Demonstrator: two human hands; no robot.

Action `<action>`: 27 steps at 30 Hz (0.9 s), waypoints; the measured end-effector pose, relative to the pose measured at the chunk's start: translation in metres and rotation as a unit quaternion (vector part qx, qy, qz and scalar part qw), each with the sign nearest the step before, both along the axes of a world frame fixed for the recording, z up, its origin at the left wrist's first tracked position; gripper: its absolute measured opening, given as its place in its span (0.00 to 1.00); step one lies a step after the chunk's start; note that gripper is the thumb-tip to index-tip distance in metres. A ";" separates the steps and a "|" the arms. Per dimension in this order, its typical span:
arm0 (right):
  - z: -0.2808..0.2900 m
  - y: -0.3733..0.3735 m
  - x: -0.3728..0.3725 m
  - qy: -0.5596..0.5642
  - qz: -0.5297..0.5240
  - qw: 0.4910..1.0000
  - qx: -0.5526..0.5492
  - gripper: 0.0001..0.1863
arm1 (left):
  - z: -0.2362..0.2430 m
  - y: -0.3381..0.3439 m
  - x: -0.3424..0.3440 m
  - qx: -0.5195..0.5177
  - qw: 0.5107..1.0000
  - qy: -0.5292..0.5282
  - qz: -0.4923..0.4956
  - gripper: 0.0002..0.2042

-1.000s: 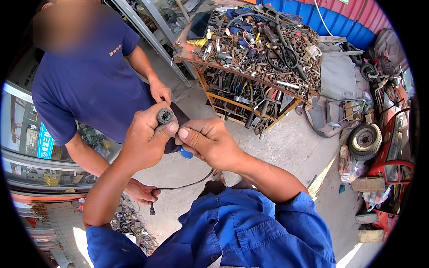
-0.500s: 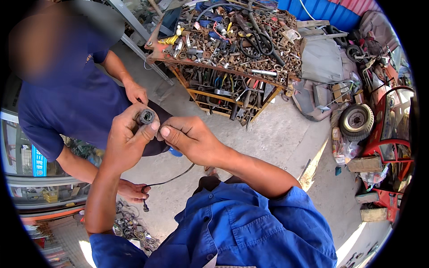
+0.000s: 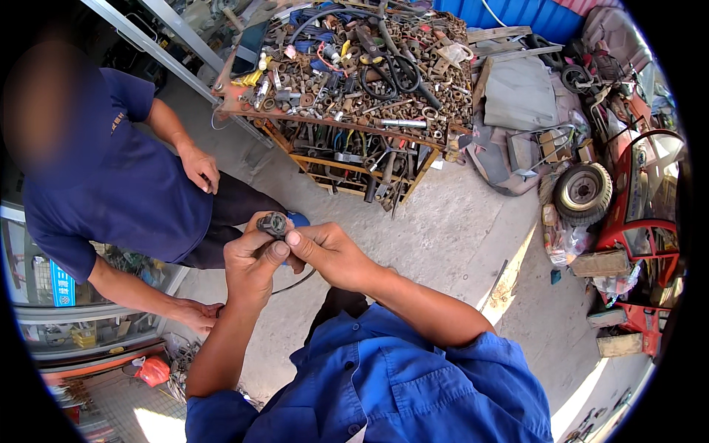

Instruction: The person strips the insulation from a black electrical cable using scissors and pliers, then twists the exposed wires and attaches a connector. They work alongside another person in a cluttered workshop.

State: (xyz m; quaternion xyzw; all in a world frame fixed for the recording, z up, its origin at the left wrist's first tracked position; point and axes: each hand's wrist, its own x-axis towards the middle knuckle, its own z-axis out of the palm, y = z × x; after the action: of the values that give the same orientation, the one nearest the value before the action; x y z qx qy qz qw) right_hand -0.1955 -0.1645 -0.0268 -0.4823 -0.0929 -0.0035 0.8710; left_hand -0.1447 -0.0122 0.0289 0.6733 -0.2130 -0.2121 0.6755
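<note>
A dark, round plug-like connector (image 3: 272,224) with a hollow, ridged end faces up between my hands. My left hand (image 3: 249,260) grips it from the left, thumb and fingers closed around its body. On the other side my right hand (image 3: 326,252) is closed, thumb and forefinger pressed against the connector's side. A thin black cable (image 3: 295,283) runs out below my hands towards the co-worker on the left; part of it passes behind my left forearm. The co-worker's lower hand (image 3: 198,316) holds something small and dark near that forearm.
A workbench (image 3: 325,117) heaped with rusty bolts, sockets and tools stands ahead, with loaded shelves below. To the right are a wheel (image 3: 583,193), a red vehicle frame (image 3: 628,235) and scrap. A co-worker (image 3: 140,170) stands close on the left, beside a glass cabinet (image 3: 37,273).
My hands and the connector have moved right and lower in the picture. The co-worker's upper hand has drawn back from mine. The view has shifted slightly.
</note>
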 end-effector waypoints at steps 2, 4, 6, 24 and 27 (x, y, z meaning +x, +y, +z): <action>-0.008 -0.007 -0.004 -0.030 -0.081 0.988 -0.125 0.22 | -0.012 -0.006 0.002 0.008 0.998 -0.052 0.031 0.15; -0.011 -0.015 -0.008 -0.024 -0.118 0.974 -0.191 0.21 | -0.013 -0.013 0.004 -0.005 0.997 -0.064 0.046 0.15; -0.016 -0.026 -0.015 0.025 -0.111 0.973 -0.201 0.23 | -0.027 -0.015 0.011 -0.029 0.995 -0.081 0.042 0.14; -0.078 -0.192 -0.091 0.328 -0.238 0.894 -0.191 0.18 | -0.042 -0.062 0.061 -0.058 0.997 -0.052 0.023 0.13; -0.077 -0.247 -0.079 0.305 -0.248 0.895 -0.211 0.17 | -0.038 -0.070 0.068 -0.056 0.994 -0.075 0.052 0.13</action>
State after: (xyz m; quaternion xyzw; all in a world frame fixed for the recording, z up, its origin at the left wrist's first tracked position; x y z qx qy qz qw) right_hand -0.2743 -0.4117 -0.1043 -0.6394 0.3016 -0.0528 0.7053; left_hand -0.0771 -0.0827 -0.0089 0.6585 -0.2393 -0.1135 0.7044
